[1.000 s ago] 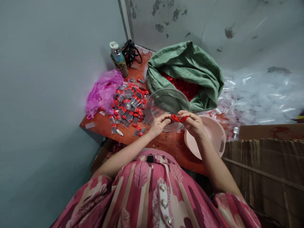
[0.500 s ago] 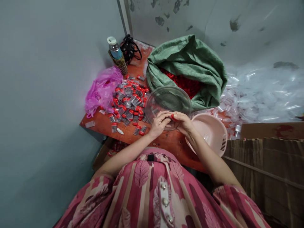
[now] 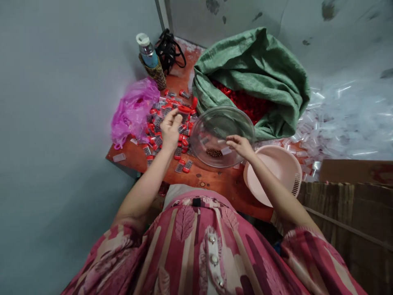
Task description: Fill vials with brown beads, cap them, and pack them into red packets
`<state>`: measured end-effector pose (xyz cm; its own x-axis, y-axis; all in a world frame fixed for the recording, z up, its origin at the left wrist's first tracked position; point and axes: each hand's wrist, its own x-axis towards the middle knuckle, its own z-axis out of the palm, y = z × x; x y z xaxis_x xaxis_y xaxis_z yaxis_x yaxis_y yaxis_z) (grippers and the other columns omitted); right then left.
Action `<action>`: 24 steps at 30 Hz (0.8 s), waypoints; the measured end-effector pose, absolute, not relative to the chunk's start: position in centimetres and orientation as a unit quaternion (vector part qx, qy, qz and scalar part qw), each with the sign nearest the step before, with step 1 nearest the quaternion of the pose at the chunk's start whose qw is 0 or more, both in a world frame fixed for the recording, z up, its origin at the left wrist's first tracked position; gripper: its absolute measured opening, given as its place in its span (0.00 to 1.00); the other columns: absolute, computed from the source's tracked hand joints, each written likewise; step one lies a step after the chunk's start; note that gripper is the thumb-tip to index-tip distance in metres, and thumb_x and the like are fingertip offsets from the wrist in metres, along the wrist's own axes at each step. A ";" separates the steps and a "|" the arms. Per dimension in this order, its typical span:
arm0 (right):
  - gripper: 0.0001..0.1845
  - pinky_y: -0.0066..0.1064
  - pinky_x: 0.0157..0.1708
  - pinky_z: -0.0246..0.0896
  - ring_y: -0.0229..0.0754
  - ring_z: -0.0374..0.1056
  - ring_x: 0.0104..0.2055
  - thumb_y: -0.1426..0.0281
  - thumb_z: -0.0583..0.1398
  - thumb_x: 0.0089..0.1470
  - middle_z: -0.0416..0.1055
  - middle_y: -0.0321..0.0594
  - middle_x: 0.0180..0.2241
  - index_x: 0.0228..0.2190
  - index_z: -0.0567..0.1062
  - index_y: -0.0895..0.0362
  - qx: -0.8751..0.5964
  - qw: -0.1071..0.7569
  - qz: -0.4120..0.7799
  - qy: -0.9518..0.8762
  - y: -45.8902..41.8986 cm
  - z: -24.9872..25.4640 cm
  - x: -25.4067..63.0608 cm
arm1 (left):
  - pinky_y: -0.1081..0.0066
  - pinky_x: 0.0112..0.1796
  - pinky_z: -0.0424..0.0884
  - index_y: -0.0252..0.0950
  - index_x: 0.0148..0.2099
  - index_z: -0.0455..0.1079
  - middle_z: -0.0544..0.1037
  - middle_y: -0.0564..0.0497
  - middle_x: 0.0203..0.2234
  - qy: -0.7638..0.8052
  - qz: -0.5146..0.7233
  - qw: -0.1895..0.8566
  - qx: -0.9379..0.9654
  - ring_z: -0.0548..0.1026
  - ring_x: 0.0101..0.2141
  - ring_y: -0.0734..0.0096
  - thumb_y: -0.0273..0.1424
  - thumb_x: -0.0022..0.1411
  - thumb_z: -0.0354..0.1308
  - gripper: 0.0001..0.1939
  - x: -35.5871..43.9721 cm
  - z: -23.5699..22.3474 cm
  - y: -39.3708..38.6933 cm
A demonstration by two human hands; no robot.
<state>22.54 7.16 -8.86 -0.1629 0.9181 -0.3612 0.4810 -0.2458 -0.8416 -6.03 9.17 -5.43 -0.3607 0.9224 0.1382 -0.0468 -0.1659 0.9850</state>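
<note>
My left hand [image 3: 171, 129] is raised over a pile of small clear containers with red caps [image 3: 158, 141], many with dark contents. Its fingers pinch a red-capped container [image 3: 184, 110]; another red piece shows just beside it, too blurred to make out. My right hand [image 3: 241, 146] reaches over the near right rim of a clear bowl [image 3: 201, 153], fingers partly bent and apart, holding nothing that I can see. Inside the bowl lie a cluster of small brown balls [image 3: 214, 153] and a clear plastic tube [image 3: 226, 150], close to the right fingertips.
Behind the bowl, a green sack [image 3: 282, 94] holds many red caps [image 3: 245, 98]. A pink basin [image 3: 273, 176] stands to the right, before heaped clear tubes [image 3: 346, 123]. On the left are a pink plastic bag [image 3: 133, 110], a bottle [image 3: 149, 53] and black cord [image 3: 167, 51].
My hands have moved apart from in front of the bowl. The left went left and up over the pile with a red-capped container; the right shifted slightly right, uncovering the balls in the bowl.
</note>
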 end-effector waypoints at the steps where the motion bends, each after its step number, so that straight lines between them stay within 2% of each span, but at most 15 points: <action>1: 0.16 0.39 0.42 0.65 0.44 0.71 0.39 0.62 0.63 0.44 0.74 0.43 0.36 0.35 0.75 0.57 -0.622 0.182 0.466 -0.603 6.9 -9.8 22.7 | 0.66 0.47 0.65 0.38 0.45 0.70 0.76 0.50 0.40 0.522 0.645 0.367 0.419 0.72 0.44 0.67 0.44 0.52 0.59 0.21 -6.7 -5.6 9.6; 3: 0.13 0.40 0.44 0.63 0.46 0.70 0.39 0.64 0.64 0.42 0.75 0.43 0.34 0.31 0.76 0.57 -0.628 0.143 0.429 -0.633 6.4 -11.1 22.3 | 0.66 0.46 0.66 0.38 0.45 0.70 0.76 0.50 0.39 0.523 0.640 0.370 0.424 0.73 0.43 0.67 0.44 0.52 0.59 0.20 -7.1 -6.0 9.5; 5: 0.14 0.39 0.42 0.64 0.45 0.71 0.38 0.61 0.62 0.45 0.75 0.42 0.33 0.32 0.76 0.57 -0.628 0.157 0.441 -0.622 6.0 -11.3 21.1 | 0.67 0.44 0.67 0.38 0.44 0.71 0.76 0.49 0.38 0.529 0.612 0.403 0.429 0.73 0.40 0.68 0.43 0.52 0.59 0.20 -6.1 -6.3 8.5; 7: 0.19 0.36 0.37 0.67 0.43 0.71 0.36 0.57 0.59 0.48 0.74 0.41 0.35 0.38 0.74 0.56 -0.615 0.227 0.479 -0.584 5.7 -10.3 19.4 | 0.68 0.42 0.69 0.37 0.43 0.72 0.77 0.49 0.36 0.533 0.571 0.451 0.432 0.74 0.38 0.68 0.42 0.52 0.59 0.19 -4.2 -6.9 6.9; 9: 0.23 0.33 0.35 0.68 0.41 0.70 0.38 0.54 0.58 0.49 0.73 0.40 0.40 0.45 0.70 0.53 -0.571 0.337 0.543 -0.516 5.5 -8.6 17.8 | 0.68 0.40 0.69 0.36 0.43 0.71 0.77 0.49 0.36 0.535 0.546 0.493 0.415 0.74 0.36 0.69 0.41 0.53 0.58 0.18 -2.2 -7.6 5.4; 11: 0.24 0.33 0.37 0.68 0.40 0.69 0.42 0.53 0.57 0.49 0.70 0.39 0.45 0.47 0.68 0.49 -0.502 0.413 0.618 -0.442 5.5 -6.6 16.6 | 0.68 0.39 0.70 0.36 0.44 0.71 0.77 0.49 0.36 0.530 0.524 0.527 0.407 0.74 0.35 0.69 0.41 0.54 0.57 0.18 -0.6 -8.3 4.3; 12: 0.23 0.34 0.39 0.68 0.40 0.68 0.44 0.53 0.57 0.49 0.69 0.39 0.47 0.46 0.69 0.49 -0.470 0.424 0.658 -0.408 5.5 -5.8 16.3 | 0.67 0.40 0.69 0.36 0.44 0.71 0.77 0.48 0.36 0.527 0.512 0.537 0.415 0.74 0.35 0.69 0.40 0.55 0.57 0.17 -0.1 -8.5 3.9; 15: 0.21 0.37 0.41 0.68 0.41 0.69 0.44 0.55 0.60 0.48 0.69 0.40 0.48 0.43 0.72 0.51 -0.407 0.370 0.774 -0.315 5.8 -4.2 16.4 | 0.65 0.46 0.67 0.36 0.43 0.72 0.76 0.47 0.38 0.520 0.479 0.520 0.479 0.73 0.41 0.66 0.38 0.56 0.56 0.15 0.7 -8.4 3.3; 18: 0.21 0.41 0.42 0.67 0.41 0.70 0.41 0.58 0.63 0.45 0.72 0.39 0.44 0.42 0.72 0.52 -0.366 0.301 0.850 -0.231 5.9 -3.9 17.2 | 0.63 0.51 0.63 0.38 0.42 0.74 0.73 0.46 0.43 0.523 0.465 0.464 0.543 0.69 0.48 0.64 0.37 0.56 0.56 0.13 0.8 -7.7 3.0; 21: 0.18 0.42 0.44 0.67 0.41 0.70 0.39 0.62 0.64 0.43 0.75 0.37 0.36 0.38 0.74 0.55 -0.346 0.288 0.873 -0.187 5.6 -4.0 17.3 | 0.61 0.53 0.61 0.40 0.42 0.74 0.72 0.46 0.45 0.520 0.455 0.440 0.574 0.66 0.51 0.63 0.36 0.57 0.55 0.12 1.1 -7.0 2.6; 24: 0.13 0.40 0.40 0.69 0.40 0.71 0.32 0.65 0.65 0.40 0.75 0.37 0.27 0.30 0.76 0.59 -0.374 0.313 0.850 -0.199 5.2 -4.1 16.6 | 0.61 0.53 0.63 0.38 0.42 0.74 0.72 0.45 0.43 0.524 0.464 0.443 0.561 0.68 0.49 0.63 0.34 0.58 0.55 0.12 1.6 -6.5 2.2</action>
<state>16.61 5.16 -4.09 -0.5251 0.6804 -0.5113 -0.3835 -0.7254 -0.5715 1.62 2.20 -6.47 0.0212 0.9982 0.0569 0.1765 -0.0598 0.9825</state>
